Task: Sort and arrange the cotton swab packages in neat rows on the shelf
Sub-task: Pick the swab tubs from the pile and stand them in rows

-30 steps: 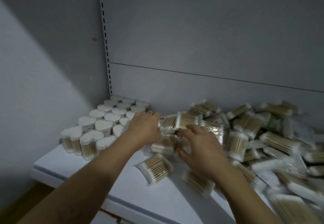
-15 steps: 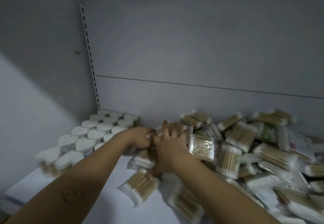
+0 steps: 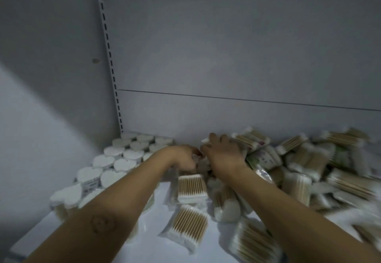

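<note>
Heart-shaped tubs of cotton swabs [image 3: 115,161] stand in neat rows at the shelf's left. A loose heap of flat swab bags [image 3: 305,166] covers the right half. Both hands reach deep toward the back wall at the heap's left edge. My left hand [image 3: 182,157] has its fingers curled around a small pale package, mostly hidden. My right hand [image 3: 223,151] lies over the bags with fingers stretched forward, touching a bag at the back. Two flat bags [image 3: 190,188] [image 3: 188,226] lie apart on the white shelf [image 3: 152,240] between my forearms.
The grey back panel [image 3: 226,56] and left side wall [image 3: 41,77] close the shelf in. A slotted upright [image 3: 110,62] runs down the back left corner. The shelf's front edge is at the lower left.
Both hands have pushed further back toward the rear wall. The right hand moved off the front bags onto the heap's back edge. The camera leaned in closer.
</note>
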A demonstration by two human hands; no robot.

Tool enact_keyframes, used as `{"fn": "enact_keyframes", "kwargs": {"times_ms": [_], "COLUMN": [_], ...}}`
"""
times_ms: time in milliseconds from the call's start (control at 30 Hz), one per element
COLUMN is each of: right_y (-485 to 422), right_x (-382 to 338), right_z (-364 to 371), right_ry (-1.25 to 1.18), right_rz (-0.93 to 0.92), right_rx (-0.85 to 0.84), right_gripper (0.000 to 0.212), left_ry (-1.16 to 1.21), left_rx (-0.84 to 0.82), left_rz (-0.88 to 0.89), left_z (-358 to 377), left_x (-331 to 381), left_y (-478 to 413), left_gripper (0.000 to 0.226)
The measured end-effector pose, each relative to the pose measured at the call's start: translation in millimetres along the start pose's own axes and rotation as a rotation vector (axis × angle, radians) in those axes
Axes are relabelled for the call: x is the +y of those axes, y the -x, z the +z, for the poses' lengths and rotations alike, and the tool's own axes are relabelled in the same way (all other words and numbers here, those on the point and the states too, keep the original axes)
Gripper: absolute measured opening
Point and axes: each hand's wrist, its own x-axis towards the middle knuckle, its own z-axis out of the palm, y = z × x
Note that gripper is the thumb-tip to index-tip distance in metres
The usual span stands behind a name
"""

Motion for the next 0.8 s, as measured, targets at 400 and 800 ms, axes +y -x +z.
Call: {"fn": "enact_keyframes", "kwargs": {"times_ms": [400, 800], "right_y": [-0.2, 56.4], "right_x": [62.7, 101.3], "right_z": [-38.0, -57.6], "right_ry": [-0.253, -0.313], "right_rz": [0.15, 0.192], "right_rx": [0.183, 0.275], "right_gripper": [0.025, 0.027], "left_ry": [-0.072, -0.126], "left_rx": [0.04, 0.345], "left_rz": [-0.106, -0.173], "left_z": [22.8, 23.7], "left_x": [7.6, 25.8], "left_y": [-28.7, -40.6], "left_gripper": [0.085, 0.025]}}
